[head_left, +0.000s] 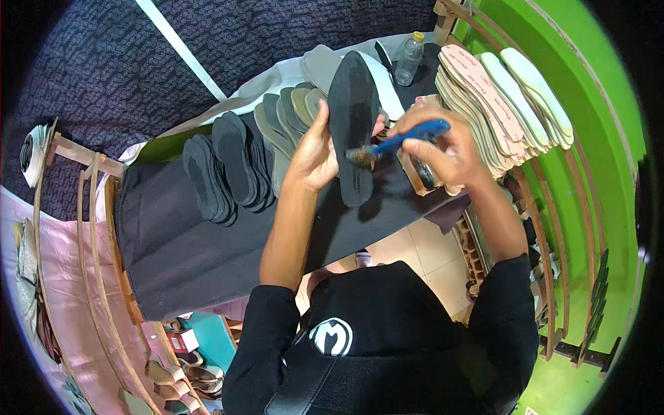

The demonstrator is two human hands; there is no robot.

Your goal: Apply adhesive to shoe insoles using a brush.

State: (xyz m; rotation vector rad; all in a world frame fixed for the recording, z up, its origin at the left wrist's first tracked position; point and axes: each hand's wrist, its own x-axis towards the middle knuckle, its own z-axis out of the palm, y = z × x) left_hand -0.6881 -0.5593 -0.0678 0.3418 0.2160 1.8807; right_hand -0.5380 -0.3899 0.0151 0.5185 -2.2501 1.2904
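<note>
My left hand (317, 153) holds a black shoe insole (353, 97) upright above the table, thumb along its left edge and fingertips showing at its right edge. In my right hand (453, 149) is a brush with a blue handle (418, 133). Its bristles (359, 156) meet the lower half of the insole, where a darker patch shows higher up. Just beneath my right hand, a small open box (413, 177) with something dark in it is partly covered. Stacked black insoles (207, 181) lie to the left, beside grey and tan insoles (275, 137).
A tall stack of beige, pink and white insoles (477, 104) stands at the right. Behind the box is a clear bottle with a yellow cap (409, 61). Dark cloth covers the table (187, 256). Wooden racks (86, 207) flank both sides, with shoes (204, 377) low on the left.
</note>
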